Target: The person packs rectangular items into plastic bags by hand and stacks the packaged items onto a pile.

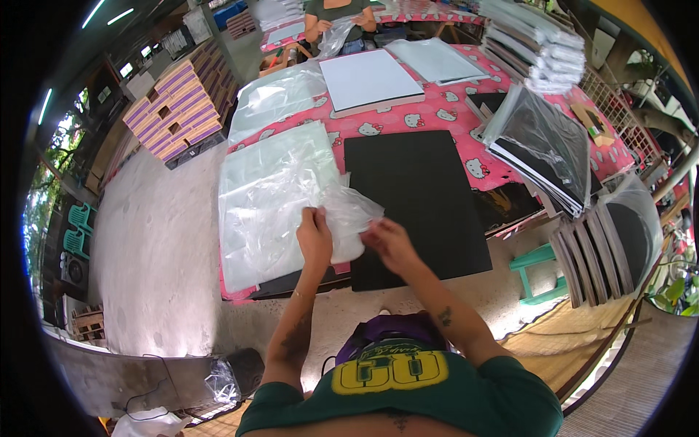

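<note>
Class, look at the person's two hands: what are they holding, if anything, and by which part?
Both hands, left hand and right hand, grip one clear plastic bag at its near end, apparently its opening.

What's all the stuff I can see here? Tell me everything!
plastic bag: one, clear, crumpled, held in both hands
bag pile: one, clear, table's left
black board: one, table centre
white board: one, far side
sleeved boards: one stack, dark, right
tablecloth: one, pink, patterned
crate stack: one, purple-tan, floor at left
stool: one, green, right
other person: one, far end
left hand: gripping bag
right hand: pinching bag
</note>
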Demonstrator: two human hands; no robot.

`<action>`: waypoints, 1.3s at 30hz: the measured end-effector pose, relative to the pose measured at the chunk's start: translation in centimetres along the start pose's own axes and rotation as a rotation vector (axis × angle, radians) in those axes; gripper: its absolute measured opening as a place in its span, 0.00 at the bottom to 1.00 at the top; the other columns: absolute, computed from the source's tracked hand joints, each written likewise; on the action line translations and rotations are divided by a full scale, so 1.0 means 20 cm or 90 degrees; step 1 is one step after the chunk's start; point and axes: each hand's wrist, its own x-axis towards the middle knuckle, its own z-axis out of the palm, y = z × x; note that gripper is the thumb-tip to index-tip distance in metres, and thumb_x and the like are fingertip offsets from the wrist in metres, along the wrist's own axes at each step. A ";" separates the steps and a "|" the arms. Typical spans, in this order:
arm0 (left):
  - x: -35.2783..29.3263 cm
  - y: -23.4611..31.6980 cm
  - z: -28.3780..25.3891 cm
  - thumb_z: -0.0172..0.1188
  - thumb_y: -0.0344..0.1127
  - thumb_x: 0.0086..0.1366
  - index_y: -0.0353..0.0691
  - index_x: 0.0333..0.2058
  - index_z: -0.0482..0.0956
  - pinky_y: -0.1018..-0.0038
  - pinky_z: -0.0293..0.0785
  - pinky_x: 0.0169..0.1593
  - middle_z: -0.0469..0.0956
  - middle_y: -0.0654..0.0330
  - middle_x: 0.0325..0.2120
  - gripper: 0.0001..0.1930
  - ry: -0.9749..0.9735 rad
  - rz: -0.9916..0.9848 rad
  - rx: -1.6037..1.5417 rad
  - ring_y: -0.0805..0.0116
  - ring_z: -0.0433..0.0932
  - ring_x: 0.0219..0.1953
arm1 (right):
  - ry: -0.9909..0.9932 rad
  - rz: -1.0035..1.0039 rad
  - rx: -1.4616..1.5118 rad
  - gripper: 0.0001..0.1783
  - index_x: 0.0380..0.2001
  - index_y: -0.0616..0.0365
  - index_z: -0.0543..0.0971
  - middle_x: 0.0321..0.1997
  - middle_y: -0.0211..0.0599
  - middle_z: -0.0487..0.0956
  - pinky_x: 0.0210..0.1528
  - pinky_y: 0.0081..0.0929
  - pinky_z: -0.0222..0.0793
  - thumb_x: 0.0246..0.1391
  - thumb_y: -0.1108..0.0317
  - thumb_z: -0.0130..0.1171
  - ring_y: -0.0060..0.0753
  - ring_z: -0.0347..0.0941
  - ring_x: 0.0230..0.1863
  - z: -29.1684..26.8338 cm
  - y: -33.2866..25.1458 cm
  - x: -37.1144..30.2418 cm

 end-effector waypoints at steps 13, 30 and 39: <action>0.31 -0.82 -0.03 0.43 0.38 0.68 0.30 0.50 0.66 0.59 0.71 0.30 0.78 0.43 0.33 0.19 0.131 -0.048 0.178 0.51 0.77 0.25 | 0.160 -0.151 0.266 0.22 0.44 0.62 0.73 0.45 0.44 0.76 0.58 0.43 0.65 0.64 0.55 0.38 0.41 0.71 0.51 -0.65 -0.55 -0.30; 0.10 0.45 0.26 0.60 0.46 0.61 0.31 0.44 0.76 0.74 0.74 0.40 0.80 0.49 0.31 0.22 -0.270 0.061 -0.256 0.67 0.80 0.36 | 0.088 -0.223 -0.278 0.17 0.48 0.63 0.73 0.52 0.41 0.73 0.62 0.32 0.56 0.58 0.65 0.52 0.36 0.67 0.55 -0.23 -0.77 -0.29; 0.12 0.26 0.24 0.50 0.40 0.68 0.33 0.27 0.74 0.70 0.68 0.24 0.71 0.56 0.12 0.16 0.103 0.004 -0.204 0.68 0.73 0.17 | -0.151 -0.103 0.430 0.16 0.47 0.63 0.71 0.46 0.44 0.77 0.53 0.41 0.71 0.60 0.64 0.47 0.39 0.74 0.48 -0.26 -0.80 -0.45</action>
